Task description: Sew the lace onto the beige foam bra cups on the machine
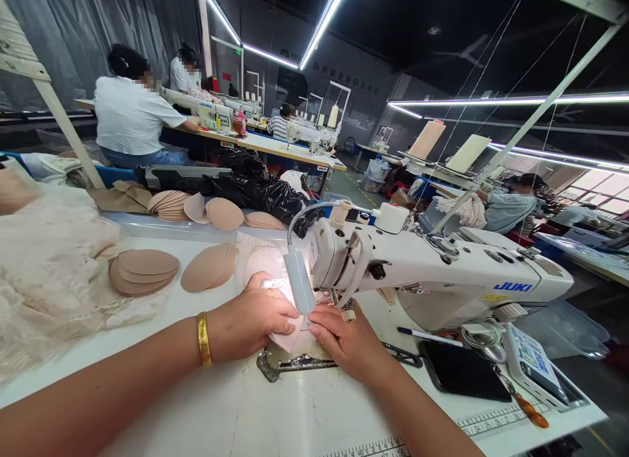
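Note:
My left hand (248,323), with a gold bangle on the wrist, presses fingers together on a pale pink fabric piece (287,339) under the needle of a white JUKI sewing machine (432,274). My right hand (346,342) lies on the same fabric piece from the right, fingers close together and bent onto it. A small lamp (299,288) on a flexible neck lights the spot between both hands. Beige foam cups lie in stacks (142,270) and a pile (211,266) to the left of the machine.
Lace fabric (44,274) is heaped at the far left. A black phone (462,372), a pen (430,336), scissors (400,355) and a control panel (533,362) lie right of my hands. More cups (196,208) and a black bag (255,185) lie behind. Other people sew at tables beyond.

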The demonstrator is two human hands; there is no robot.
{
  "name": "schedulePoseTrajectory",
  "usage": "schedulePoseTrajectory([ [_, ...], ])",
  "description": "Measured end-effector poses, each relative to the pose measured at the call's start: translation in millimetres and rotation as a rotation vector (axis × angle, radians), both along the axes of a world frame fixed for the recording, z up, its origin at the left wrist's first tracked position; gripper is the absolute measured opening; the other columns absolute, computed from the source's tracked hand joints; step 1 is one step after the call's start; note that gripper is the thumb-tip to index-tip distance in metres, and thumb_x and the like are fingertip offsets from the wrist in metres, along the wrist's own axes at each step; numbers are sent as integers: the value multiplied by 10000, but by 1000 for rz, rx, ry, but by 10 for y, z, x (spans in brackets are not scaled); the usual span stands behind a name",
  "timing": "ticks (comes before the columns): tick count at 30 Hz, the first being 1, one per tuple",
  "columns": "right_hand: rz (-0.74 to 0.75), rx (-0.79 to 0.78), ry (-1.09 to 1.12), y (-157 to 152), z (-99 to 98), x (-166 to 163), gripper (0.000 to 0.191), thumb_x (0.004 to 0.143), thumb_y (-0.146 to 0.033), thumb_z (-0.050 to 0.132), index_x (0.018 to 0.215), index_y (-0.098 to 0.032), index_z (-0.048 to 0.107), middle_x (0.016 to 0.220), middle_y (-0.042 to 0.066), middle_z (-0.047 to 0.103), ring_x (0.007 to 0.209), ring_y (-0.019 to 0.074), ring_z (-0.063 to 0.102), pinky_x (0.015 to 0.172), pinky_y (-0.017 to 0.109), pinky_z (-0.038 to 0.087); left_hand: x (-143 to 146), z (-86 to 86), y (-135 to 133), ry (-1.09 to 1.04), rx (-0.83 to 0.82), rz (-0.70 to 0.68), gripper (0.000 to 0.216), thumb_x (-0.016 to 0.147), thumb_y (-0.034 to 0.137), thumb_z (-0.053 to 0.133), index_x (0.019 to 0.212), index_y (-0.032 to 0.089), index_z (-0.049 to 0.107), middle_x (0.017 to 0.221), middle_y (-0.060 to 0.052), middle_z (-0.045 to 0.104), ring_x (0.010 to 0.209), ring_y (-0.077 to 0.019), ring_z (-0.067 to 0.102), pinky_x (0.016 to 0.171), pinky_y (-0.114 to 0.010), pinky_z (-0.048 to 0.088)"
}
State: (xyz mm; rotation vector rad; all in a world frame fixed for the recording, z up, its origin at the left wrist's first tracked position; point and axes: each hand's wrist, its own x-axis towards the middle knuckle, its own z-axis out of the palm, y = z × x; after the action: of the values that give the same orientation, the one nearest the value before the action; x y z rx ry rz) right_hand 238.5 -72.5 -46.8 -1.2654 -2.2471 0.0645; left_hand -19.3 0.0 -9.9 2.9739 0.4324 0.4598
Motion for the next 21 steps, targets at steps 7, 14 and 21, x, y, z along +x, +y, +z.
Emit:
schedulePoseTrajectory([
  [7,-11,-56,-48,4,-9,8,330,1108,-404,490,1330,-326,722,1319,48,756,1185,299,679,1065,525,532,-9,33,-22,-4,-14,40,279,749,-21,623,830,236,694,910,37,781,881,-226,698,933,-418,223],
  [14,12,10,-29,-28,67,38,367,1126,-421,429,1232,-267,745,1244,72,773,1125,298,684,977,486,560,26,-102,2,-35,-8,56,228,733,-2,627,781,220,646,933,44,776,907,-232,697,969,-435,222],
  [21,-49,100,165,-47,186,17,330,1130,-400,410,1008,-218,656,962,84,758,932,256,709,806,383,585,32,-85,-1,-11,-11,70,261,731,-20,598,802,227,644,945,37,780,913,-238,694,965,-450,246],
])
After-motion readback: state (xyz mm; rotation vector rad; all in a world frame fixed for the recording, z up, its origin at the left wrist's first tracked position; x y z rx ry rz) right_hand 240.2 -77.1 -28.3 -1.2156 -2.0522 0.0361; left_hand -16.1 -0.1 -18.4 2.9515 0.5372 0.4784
